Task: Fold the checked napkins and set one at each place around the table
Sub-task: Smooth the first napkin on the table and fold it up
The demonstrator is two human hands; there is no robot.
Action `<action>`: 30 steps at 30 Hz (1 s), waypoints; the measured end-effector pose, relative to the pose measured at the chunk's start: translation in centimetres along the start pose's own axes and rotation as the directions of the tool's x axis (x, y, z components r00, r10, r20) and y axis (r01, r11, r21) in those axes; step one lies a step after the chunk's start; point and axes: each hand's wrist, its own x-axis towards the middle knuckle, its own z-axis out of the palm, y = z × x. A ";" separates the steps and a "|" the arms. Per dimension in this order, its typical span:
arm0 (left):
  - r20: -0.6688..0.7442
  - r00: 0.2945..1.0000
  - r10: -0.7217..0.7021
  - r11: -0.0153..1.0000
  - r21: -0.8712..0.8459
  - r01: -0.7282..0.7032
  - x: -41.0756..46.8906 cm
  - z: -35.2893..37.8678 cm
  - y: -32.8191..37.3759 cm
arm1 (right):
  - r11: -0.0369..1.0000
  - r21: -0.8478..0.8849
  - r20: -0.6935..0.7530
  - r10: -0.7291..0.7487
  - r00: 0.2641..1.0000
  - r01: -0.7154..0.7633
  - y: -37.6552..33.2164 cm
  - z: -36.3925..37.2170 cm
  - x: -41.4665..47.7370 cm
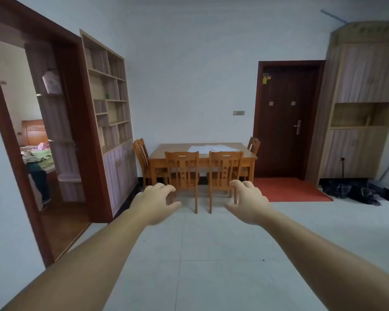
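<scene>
Wooden table (164, 148) at frame centre bears pale cloth (211, 148), presumably the napkins, well beyond the left hand (154, 202) and right hand (248, 202), both loosely curled, empty, outstretched lower centre, evidently pending approach.

Standing around one surface (166, 150): four chairs (182, 169). Lying on it: one pale cloth patch (211, 148). Hovering ahead: two hands, left hand (154, 203) and right hand (248, 202). Lying before one dark door (283, 122): one red mat (290, 189).
</scene>
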 end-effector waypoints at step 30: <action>0.147 0.989 0.032 0.998 -0.050 -0.025 50.3 19.0 -2.7 | 0.987 -0.132 0.016 0.098 0.995 -0.095 16.7 10.9 46.8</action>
